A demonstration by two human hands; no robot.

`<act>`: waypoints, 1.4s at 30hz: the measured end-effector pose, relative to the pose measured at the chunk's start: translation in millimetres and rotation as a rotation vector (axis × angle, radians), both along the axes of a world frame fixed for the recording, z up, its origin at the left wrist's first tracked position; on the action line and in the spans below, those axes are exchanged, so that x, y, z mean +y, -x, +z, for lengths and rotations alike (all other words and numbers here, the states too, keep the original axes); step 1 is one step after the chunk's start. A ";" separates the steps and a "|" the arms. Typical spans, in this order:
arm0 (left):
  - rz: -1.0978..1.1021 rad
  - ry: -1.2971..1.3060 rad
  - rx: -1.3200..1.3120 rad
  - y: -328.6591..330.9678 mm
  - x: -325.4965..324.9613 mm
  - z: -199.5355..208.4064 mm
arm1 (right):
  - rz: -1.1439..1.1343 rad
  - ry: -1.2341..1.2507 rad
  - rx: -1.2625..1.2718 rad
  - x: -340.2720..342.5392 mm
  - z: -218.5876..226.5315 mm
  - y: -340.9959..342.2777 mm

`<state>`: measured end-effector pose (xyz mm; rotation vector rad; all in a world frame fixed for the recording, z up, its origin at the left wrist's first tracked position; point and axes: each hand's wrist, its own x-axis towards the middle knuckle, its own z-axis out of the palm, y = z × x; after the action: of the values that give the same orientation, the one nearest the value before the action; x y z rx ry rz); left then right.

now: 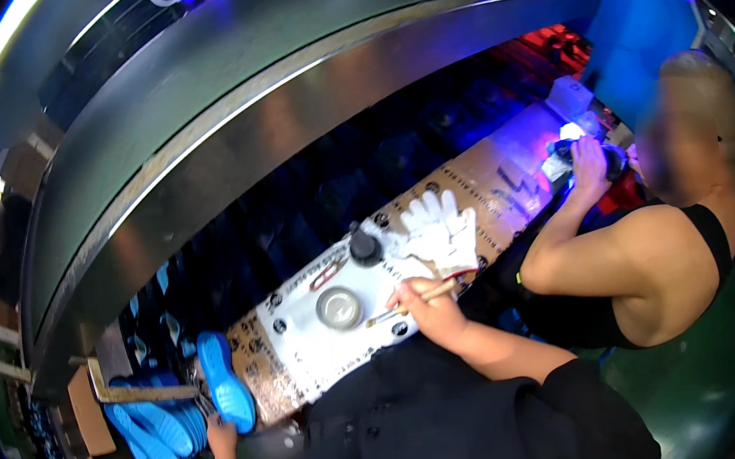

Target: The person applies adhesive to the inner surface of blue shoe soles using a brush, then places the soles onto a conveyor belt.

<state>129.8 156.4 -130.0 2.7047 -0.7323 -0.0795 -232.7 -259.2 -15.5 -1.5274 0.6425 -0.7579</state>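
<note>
My right hand (pixel 434 315) is closed round a wooden-handled brush (pixel 385 315), its bristles pointing left above the covered bench. Just left of the bristles stands a round, open tin (pixel 339 309) with pale contents. My left hand (pixel 221 436) is low at the left, fingers drawn together beside the lower edge of a blue shoe sole (pixel 225 383). What those fingers grip is too small to tell. More blue soles (pixel 164 426) are stacked to the left of that hand. A dark bottle (pixel 364 246) stands behind the tin, near white gloves (pixel 441 228).
Cardboard and plastic cover the bench (pixel 252 372). A red-handled tool (pixel 328 274) lies behind the tin. Behind the bench runs a long raised metal-edged conveyor (pixel 274 67). At the right, a co-worker (pixel 628 262) handles a dark item under bright light. A cardboard box (pixel 87 411) stands far left.
</note>
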 end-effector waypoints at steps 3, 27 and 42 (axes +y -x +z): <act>0.193 0.056 0.218 -8.6 6.0 -21.4 | -0.015 0.067 0.026 -2.7 8.0 -9.4; 0.334 1.171 1.512 90.2 -121.4 70.8 | 0.016 0.637 0.141 -13.8 -2.8 -67.0; -0.123 0.973 0.611 158.5 -194.7 127.1 | 0.048 0.192 -0.080 9.3 51.3 -47.4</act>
<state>-28.8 -38.3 -2.9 1.5812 -0.5336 -0.4304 -185.3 -249.9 35.7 -1.6718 0.4832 -0.8592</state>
